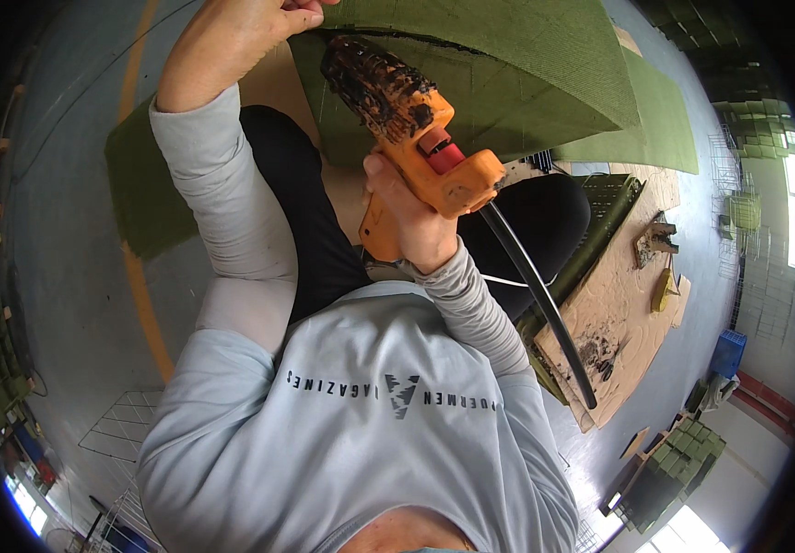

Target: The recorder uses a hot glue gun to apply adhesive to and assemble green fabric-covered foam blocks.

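Observation:
My right hand (416, 221) is wrapped round the handle of an orange hot glue gun (457, 180). Black residue crusts the gun's front end, which points up and left, close to a seam on a large green textured panel (526, 83). Out of the gun's back sticks a long black glue stick (545, 309), slanting down to the right. My left hand (298, 17) is at the top edge of the view, beside the gun's nozzle and the panel's edge. Its fingers look pinched together, partly cut off by the picture's edge; what they hold is hidden.
Cardboard (632, 323) with black smears lies to the right, bearing a dirty metal bracket (655, 240) and a small yellow object (663, 290). A green perforated rack (600, 221) stands beside it. Another green piece (144, 184) lies on the left. A blue crate (729, 353) is farther right.

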`<state>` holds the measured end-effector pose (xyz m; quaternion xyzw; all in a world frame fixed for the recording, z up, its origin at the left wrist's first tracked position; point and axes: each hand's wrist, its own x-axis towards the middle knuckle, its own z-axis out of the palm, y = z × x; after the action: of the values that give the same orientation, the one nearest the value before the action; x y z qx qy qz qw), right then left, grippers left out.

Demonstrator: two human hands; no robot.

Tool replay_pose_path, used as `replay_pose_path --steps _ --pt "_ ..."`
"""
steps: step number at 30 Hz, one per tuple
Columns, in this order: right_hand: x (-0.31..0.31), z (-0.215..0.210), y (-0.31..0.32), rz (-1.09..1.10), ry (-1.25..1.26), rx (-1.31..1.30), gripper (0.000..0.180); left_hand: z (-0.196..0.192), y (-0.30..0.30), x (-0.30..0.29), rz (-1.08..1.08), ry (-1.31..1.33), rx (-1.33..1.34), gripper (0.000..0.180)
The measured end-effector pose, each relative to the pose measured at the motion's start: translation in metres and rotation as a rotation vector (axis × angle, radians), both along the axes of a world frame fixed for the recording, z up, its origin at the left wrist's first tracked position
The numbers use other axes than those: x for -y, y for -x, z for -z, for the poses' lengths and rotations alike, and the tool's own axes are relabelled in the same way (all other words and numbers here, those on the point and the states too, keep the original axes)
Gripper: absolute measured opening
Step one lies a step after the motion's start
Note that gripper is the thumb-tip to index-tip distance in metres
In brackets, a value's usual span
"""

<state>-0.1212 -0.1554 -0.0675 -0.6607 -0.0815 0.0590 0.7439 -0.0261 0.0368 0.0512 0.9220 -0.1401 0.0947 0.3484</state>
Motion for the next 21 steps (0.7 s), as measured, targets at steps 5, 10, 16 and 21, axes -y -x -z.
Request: replay_pose_path --steps 5,10,16,21 --pt "0.016 0.006 0.006 -0.018 -0.164 -0.072 0.021 0.014 -0.006 -0.012 0.006 -0.014 -0.003 0.017" --pt "0.103 0.016 0.034 -0.017 -0.391 -0.113 0.03 0.037 -0.007 -0.015 0.038 0.1 -0.036 0.022" --pt "0.251 0.03 0.098 0.61 -0.462 0.207 0.049 0.051 0.026 -0.014 -0.238 0.001 0.408 0.017" --pt "0.416 0.07 0.119 1.258 -0.363 0.077 0.046 0.097 0.046 0.005 -0.084 0.133 0.104 0.017"
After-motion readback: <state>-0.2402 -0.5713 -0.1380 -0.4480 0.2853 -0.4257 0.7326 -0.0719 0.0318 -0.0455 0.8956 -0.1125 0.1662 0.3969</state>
